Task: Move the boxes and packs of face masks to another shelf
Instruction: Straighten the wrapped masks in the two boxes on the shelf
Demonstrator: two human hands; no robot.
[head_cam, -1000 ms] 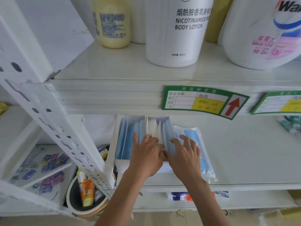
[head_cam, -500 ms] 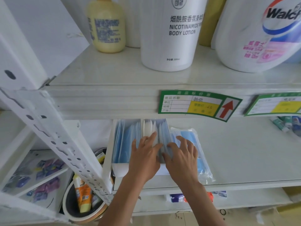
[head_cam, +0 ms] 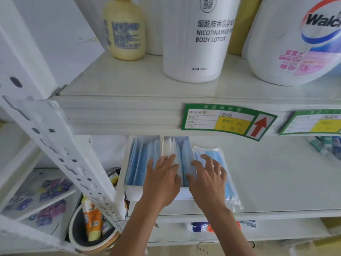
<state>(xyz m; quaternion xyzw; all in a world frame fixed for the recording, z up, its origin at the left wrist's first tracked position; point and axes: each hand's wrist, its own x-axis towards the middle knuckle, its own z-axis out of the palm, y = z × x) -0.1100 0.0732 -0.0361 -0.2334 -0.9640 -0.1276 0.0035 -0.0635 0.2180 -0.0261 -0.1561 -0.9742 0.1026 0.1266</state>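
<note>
A white open-topped box [head_cam: 132, 192] of blue and white face masks [head_cam: 142, 159] stands at the left end of the middle shelf [head_cam: 276, 182]. A clear plastic pack of blue masks [head_cam: 216, 154] lies flat against the box's right side. My left hand [head_cam: 162, 182] rests on the upright masks in the middle of the box, fingers fairly straight. My right hand [head_cam: 207, 179] lies with spread fingers over the box's right edge and the pack, its thumb reaching into the box. The far ends of the masks are hidden under the upper shelf.
The upper shelf [head_cam: 120, 85] carries a yellow bottle [head_cam: 125, 30], a white body lotion bottle [head_cam: 199, 39] and a large white jug [head_cam: 299, 39]. Green price labels [head_cam: 228, 121] sit on its front edge. Toothpaste tubes [head_cam: 324, 145] lie far right. A perforated white post [head_cam: 60, 152] and a bucket [head_cam: 88, 230] are at the left.
Both hands have slid a little deeper over the masks in the box, and the gap between them has widened slightly. The box and the pack stay in place.
</note>
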